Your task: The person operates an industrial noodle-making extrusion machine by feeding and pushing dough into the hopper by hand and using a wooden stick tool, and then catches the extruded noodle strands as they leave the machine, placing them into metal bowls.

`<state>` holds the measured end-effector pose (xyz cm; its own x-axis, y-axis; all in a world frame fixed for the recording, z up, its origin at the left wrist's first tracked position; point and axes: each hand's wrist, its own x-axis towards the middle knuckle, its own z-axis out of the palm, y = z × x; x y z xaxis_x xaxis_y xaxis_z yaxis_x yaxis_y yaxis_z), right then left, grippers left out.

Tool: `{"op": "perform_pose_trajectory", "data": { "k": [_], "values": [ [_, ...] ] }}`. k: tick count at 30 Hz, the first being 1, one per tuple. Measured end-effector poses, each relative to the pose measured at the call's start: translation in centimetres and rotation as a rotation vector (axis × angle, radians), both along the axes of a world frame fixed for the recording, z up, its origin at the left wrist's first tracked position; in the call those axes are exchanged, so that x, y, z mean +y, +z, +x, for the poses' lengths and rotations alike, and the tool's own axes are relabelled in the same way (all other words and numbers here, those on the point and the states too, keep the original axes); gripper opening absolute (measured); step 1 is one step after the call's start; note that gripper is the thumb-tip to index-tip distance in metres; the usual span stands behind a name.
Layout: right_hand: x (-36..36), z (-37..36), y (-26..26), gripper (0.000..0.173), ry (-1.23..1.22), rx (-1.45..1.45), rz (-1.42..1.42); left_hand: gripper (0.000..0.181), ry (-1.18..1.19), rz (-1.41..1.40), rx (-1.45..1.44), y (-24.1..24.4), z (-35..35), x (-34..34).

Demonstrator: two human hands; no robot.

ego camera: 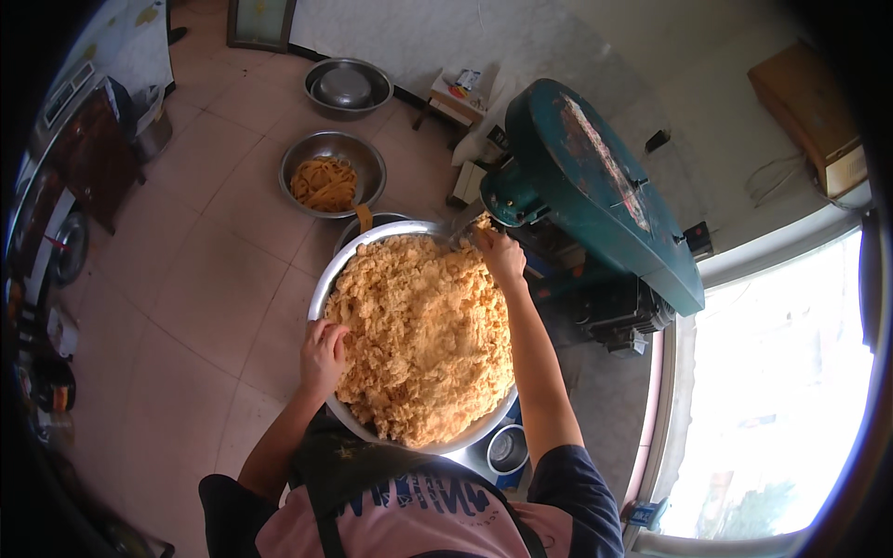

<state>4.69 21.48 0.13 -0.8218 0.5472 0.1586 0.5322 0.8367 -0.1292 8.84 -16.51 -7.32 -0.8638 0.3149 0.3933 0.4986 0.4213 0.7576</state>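
Note:
A wide metal basin (322, 296) is heaped with crumbly yellow dough (418, 335) right in front of me. My left hand (324, 354) grips the basin's left rim, its fingers curled over the edge onto the dough. At the basin's far right, my right hand (501, 254) is bent at a metal feed opening (464, 230) beside a green belt-driven machine (593, 160). Dough crumbs show just past its fingers; whether it holds any is hidden. Beyond the basin's far rim a flat dough strip (363, 217) hangs over a partly covered metal bowl (349, 234).
A metal bowl (380, 174) of wide, flat dough strips (324, 185) stands on the tiled floor (195, 279). Farther off are another basin (349, 108) and a low wooden stool (453, 101). An electric motor (628, 307) sits below the belt guard. A small metal cup (507, 450) stands near my right elbow.

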Motion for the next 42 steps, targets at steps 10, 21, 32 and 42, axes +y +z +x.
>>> {"op": "perform_pose_trajectory", "data": {
  "k": [10, 21, 32, 42],
  "values": [
    [-0.6, 7.1, 4.3, 0.034, 0.025, 0.325, -0.313, 0.013, 0.017, 0.095, 0.028, 0.2, -0.1, -0.2],
    [-1.2, 13.1, -1.7, 0.031, -0.137, 0.325, -0.306, 0.12, -0.699, -0.581, -0.455, 6.1, -10.8, 20.1],
    [-1.6, 11.7, -4.2, 0.03, 0.051, 0.339, -0.717, 0.117, -0.831, -0.697, -0.472, 5.6, -9.2, 24.3],
    [-3.4, 12.1, 4.1, 0.03, 0.057, 0.402, -0.459, 0.079, -0.592, -0.406, -0.424, 9.3, -6.8, 23.4]
  ]
}}
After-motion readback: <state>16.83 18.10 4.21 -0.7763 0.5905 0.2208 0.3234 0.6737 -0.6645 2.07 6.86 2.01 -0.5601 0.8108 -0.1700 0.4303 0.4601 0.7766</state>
